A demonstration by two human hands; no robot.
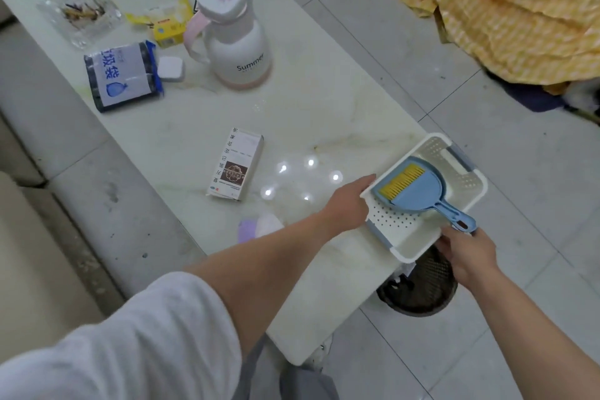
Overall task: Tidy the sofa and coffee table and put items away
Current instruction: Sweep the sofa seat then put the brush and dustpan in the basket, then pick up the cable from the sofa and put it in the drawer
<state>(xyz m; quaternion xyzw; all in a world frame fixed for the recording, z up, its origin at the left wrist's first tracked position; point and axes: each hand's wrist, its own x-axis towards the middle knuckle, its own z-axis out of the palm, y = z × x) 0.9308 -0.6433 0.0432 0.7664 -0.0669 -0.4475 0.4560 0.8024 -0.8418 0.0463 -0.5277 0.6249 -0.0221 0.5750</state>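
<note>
glossy marble-look table [324,101], perforated plastic basket [399,224], plastic dustpan [418,191], wire-mesh bin [428,282].

On the coffee table [324,101], a jug [232,39] stands at upper centre, a bag pack [121,76] and dish [79,10] to its left, a carton [235,164] mid-frame. A tray [431,204] holding a dustpan [418,188] overhangs the right edge, above a bin [418,286]

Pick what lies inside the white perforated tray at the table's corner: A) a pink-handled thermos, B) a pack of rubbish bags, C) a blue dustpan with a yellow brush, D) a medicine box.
C: the blue dustpan with its yellow brush lies in the white tray, which both hands grip.
</note>
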